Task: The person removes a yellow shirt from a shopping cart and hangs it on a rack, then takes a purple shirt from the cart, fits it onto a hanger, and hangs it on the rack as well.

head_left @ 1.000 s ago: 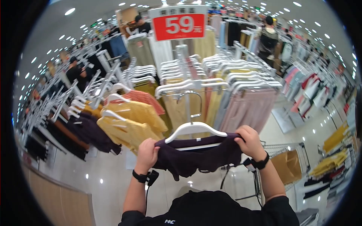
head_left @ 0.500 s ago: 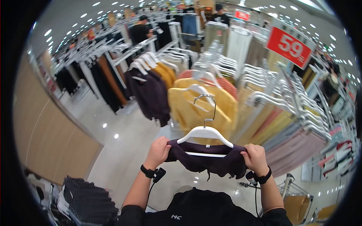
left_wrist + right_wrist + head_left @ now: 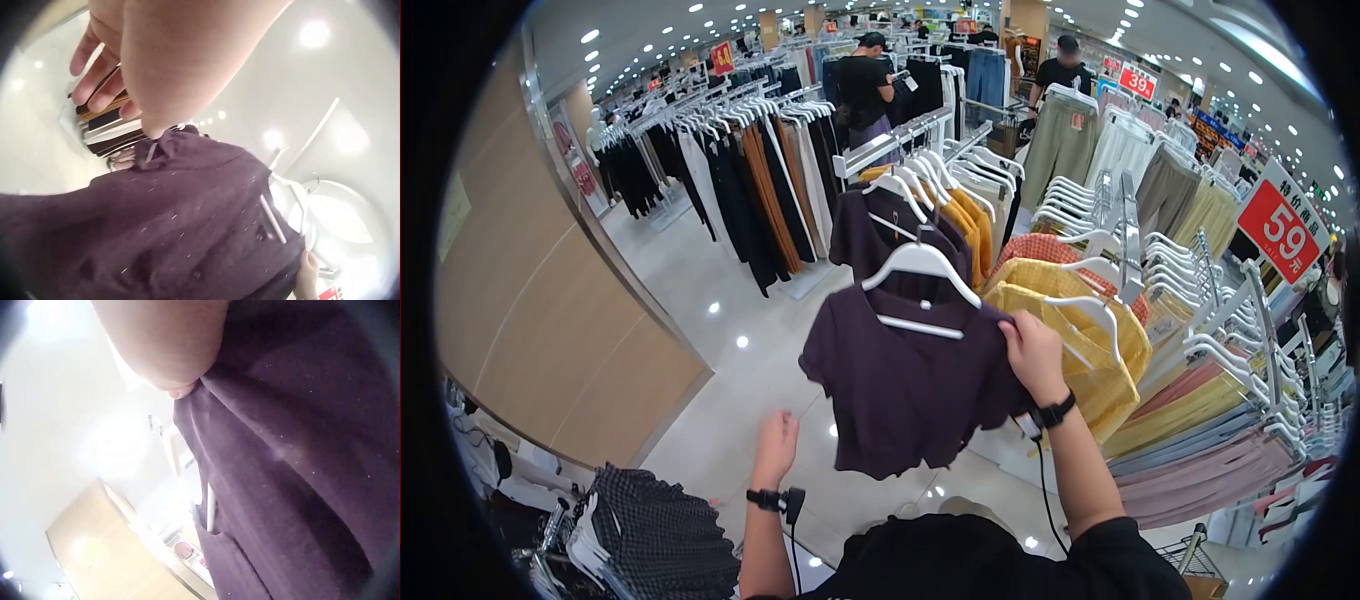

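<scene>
A dark purple short-sleeved top (image 3: 910, 380) hangs spread out on a white hanger (image 3: 925, 262) in front of the body. My right hand (image 3: 1035, 355) pinches the shoulder of the top beside the hanger's end. In the right wrist view the purple cloth (image 3: 281, 469) falls in folds from the thumb. My left hand (image 3: 775, 445) is off the garment, below and left of its hem. Its fingers (image 3: 94, 84) hang loosely apart in the left wrist view, with nothing between them.
Ahead, a rail (image 3: 895, 140) carries another purple top (image 3: 855, 235) and mustard garments. Yellow tops (image 3: 1100, 370) hang close by the right hand. Dark checked clothes (image 3: 660, 530) stand low at left, near a wooden panel (image 3: 550, 300). A person in black (image 3: 865, 85) stands beyond the rail.
The view has turned left toward the rail with purple tops. My left hand has let go of the top's shoulder and dropped; the top now hangs down full length, held by the right.
</scene>
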